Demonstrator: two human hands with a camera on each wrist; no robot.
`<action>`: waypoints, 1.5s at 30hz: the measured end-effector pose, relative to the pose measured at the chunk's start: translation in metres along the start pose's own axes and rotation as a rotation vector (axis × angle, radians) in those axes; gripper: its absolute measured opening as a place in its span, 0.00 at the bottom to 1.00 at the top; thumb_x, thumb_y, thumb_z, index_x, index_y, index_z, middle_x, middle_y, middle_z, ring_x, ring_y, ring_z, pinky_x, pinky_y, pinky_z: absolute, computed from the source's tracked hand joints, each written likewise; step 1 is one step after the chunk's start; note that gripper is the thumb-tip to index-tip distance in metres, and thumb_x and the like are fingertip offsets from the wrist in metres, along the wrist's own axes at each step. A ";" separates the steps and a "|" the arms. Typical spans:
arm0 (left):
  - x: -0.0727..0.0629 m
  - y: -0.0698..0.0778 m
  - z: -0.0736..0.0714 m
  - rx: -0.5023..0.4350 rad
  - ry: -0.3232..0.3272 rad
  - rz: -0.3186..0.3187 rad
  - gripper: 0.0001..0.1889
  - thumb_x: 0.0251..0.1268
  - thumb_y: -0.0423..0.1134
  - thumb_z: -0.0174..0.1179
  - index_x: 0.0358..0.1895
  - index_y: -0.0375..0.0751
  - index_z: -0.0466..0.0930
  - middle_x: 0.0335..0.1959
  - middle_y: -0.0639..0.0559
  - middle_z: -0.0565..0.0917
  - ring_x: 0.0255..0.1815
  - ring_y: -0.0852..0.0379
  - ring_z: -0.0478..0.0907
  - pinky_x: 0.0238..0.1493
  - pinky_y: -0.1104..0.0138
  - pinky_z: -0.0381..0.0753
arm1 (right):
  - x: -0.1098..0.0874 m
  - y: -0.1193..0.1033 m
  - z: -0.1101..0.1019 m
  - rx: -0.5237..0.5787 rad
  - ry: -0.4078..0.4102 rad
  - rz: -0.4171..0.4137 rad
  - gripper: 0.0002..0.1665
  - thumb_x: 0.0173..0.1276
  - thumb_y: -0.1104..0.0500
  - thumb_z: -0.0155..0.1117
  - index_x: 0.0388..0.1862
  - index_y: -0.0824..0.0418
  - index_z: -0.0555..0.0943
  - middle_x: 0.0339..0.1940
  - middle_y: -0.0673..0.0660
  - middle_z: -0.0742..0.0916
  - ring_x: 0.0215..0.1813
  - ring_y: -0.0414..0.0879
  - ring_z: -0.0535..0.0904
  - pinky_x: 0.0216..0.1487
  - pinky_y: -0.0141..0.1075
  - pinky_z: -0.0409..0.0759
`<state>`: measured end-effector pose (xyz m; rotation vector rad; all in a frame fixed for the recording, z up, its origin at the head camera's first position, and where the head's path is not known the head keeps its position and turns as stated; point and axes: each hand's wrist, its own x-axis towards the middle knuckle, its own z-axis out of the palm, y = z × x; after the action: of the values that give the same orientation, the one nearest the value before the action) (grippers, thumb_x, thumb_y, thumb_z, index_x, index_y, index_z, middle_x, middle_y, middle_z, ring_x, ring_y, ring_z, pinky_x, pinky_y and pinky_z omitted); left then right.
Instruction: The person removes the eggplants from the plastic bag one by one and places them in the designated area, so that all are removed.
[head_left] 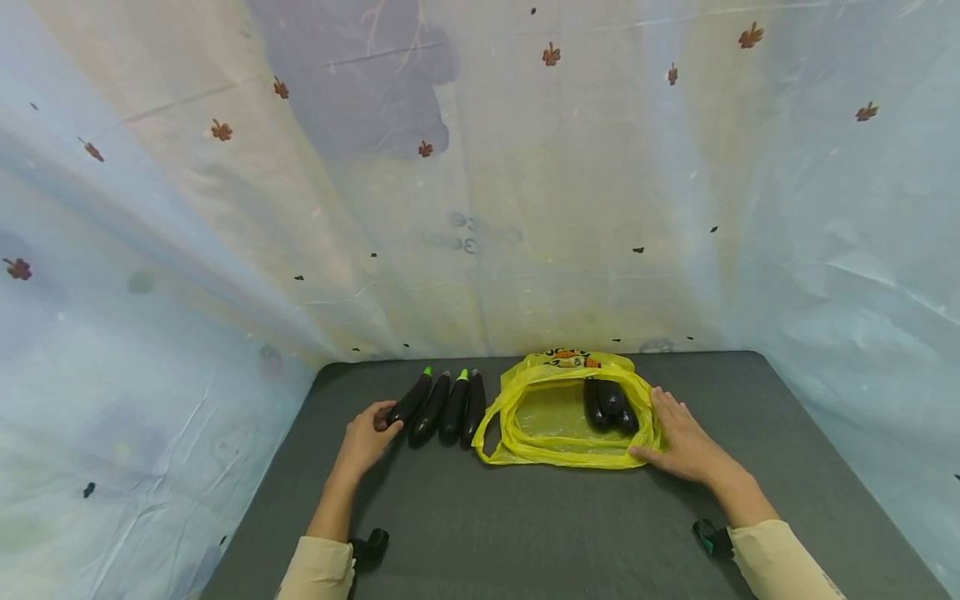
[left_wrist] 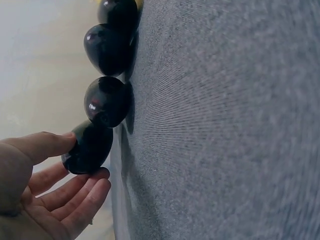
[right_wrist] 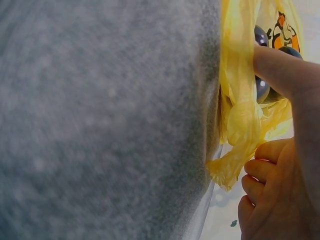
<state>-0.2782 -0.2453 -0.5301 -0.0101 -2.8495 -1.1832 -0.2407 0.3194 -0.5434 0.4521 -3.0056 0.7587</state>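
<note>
My left hand grips the blunt end of the leftmost eggplant, thumb on one side and fingers on the other, as the left wrist view also shows. That eggplant lies at the end of a row of several dark eggplants, stem ends pointing away. To the right of the row sits a yellow plastic bag, its mouth spread wide, with dark eggplants inside at its right. Against the bag's right edge rests my right hand, fingers extended along the outside and thumb over the rim.
Everything lies on a dark grey table with rounded far corners. Behind it and along the sides hangs a pale patterned curtain with small leaf prints. The row's right end is close beside the bag's left handle.
</note>
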 end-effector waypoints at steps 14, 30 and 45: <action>-0.001 -0.004 0.007 0.012 -0.008 -0.015 0.27 0.77 0.38 0.68 0.74 0.34 0.75 0.64 0.30 0.84 0.61 0.34 0.84 0.55 0.43 0.86 | -0.001 -0.004 -0.001 -0.017 0.000 0.007 0.73 0.69 0.35 0.76 0.86 0.78 0.45 0.86 0.80 0.52 0.85 0.77 0.47 0.83 0.70 0.46; -0.003 -0.003 0.007 0.032 0.000 0.004 0.27 0.76 0.36 0.68 0.73 0.32 0.76 0.62 0.31 0.84 0.57 0.36 0.85 0.52 0.44 0.86 | -0.001 -0.004 -0.002 -0.009 -0.004 0.004 0.73 0.69 0.36 0.76 0.86 0.77 0.44 0.86 0.79 0.52 0.85 0.77 0.46 0.83 0.71 0.45; -0.001 -0.005 0.007 0.034 0.010 0.008 0.26 0.76 0.37 0.68 0.73 0.32 0.76 0.62 0.31 0.84 0.57 0.37 0.85 0.52 0.45 0.86 | -0.001 -0.005 -0.003 0.017 -0.010 0.012 0.73 0.69 0.36 0.76 0.87 0.76 0.43 0.86 0.79 0.51 0.86 0.76 0.45 0.84 0.69 0.43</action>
<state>-0.2772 -0.2438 -0.5384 -0.0144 -2.8582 -1.1294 -0.2388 0.3171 -0.5388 0.4395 -3.0159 0.7851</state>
